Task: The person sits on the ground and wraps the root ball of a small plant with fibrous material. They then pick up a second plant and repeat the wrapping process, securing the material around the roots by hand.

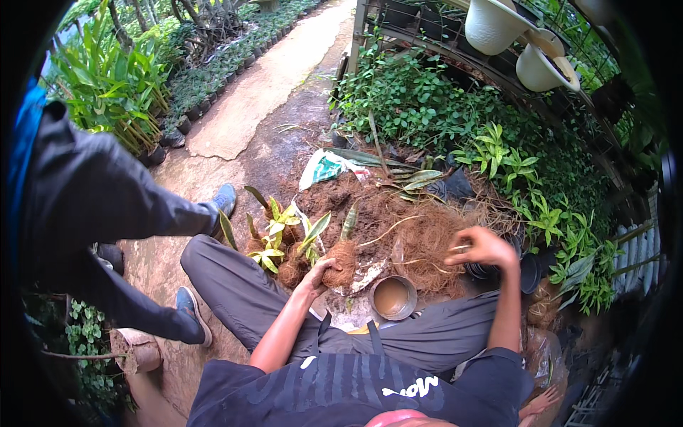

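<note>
Where the fingers [329, 265] of the left hand [321, 270] curl shut, they grip a brown fibre root ball [341, 265] carrying one upright green leaf [349, 222], set at the near edge of the coir heap [405, 228]. Right hand [484, 248] hangs over the heap, fingers half bent, pinching thin fibre strands [459, 248]. Round metal bowl [393, 297] just below. Crumpled white-and-green bag [324, 168] lies beyond the heap. Two white hanging pots [512, 43] upper right.

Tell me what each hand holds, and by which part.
Left hand grips a small plant by its fibre-wrapped root ball. Right hand pinches a few strands of coconut fibre in its fingers.
</note>
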Available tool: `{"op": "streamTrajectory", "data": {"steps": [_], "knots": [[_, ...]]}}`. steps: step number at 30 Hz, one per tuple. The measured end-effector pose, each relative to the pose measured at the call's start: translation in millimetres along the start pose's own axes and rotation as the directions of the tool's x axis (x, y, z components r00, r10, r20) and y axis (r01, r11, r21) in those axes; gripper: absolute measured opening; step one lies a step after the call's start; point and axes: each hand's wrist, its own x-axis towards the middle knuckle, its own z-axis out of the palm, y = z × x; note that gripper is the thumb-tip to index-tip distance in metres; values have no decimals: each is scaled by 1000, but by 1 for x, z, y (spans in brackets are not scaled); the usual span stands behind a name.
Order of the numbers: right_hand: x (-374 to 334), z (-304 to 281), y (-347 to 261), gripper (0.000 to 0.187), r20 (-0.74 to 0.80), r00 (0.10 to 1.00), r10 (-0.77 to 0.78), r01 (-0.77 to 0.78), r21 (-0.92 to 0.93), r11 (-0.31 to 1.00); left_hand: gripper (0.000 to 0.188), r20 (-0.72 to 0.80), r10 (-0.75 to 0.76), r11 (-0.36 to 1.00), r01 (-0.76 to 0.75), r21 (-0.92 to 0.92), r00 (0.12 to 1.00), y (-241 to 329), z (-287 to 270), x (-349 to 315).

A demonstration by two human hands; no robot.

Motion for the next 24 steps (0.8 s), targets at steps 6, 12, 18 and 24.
{"op": "streamTrajectory", "data": {"steps": [6, 12, 18, 24], "knots": [[101, 140, -28, 26, 81, 942, -326, 300, 239, 924, 71, 313, 50, 995, -20, -99, 948, 8, 11, -15], [124, 188, -7, 24, 17, 956, -292, 274, 298, 914, 43, -32, -107, 994, 108, 26, 994, -36, -35, -2], [123, 186, 0, 27, 37, 977, -210, 193, 266, 944, 31, -8, -160, 982, 160, 104, 987, -46, -35, 19], [117, 175, -10, 33, 77, 995, -67, 46, 250, 967, 38, 8, -161, 979, 158, 130, 987, -48, -52, 24]]}}
